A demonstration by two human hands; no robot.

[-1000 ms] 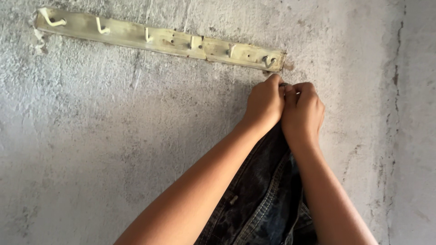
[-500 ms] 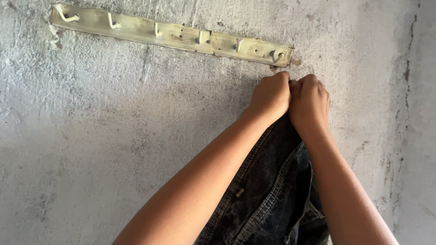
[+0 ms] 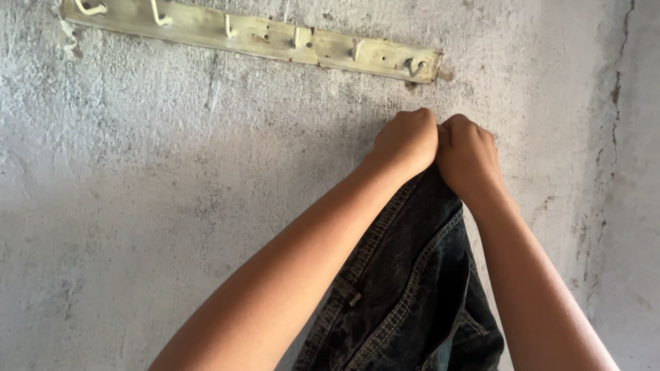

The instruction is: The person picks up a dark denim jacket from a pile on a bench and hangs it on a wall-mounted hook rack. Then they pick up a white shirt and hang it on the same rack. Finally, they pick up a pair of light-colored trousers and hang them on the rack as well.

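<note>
Both my hands are raised against a rough grey wall, fists side by side. My left hand [image 3: 407, 141] and my right hand [image 3: 467, 154] each grip the top of a pair of dark blue jeans [image 3: 412, 275], which hangs down between my forearms. The part of the jeans inside my fists is hidden. Just above my hands, a dark metal hook [image 3: 414, 67] sits at the right end of a pale, worn hook rail [image 3: 275, 40] fixed to the wall. My hands are a short way below that hook and do not touch it.
The rail carries several more hooks to the left, all bare, such as a white one [image 3: 159, 15]. The grey plaster wall [image 3: 151, 192] is cracked along the right side [image 3: 615, 82].
My hands have dropped slightly away from the end hook, and the view has shifted so the rail sits higher in the frame. More of the jeans shows below my fists.
</note>
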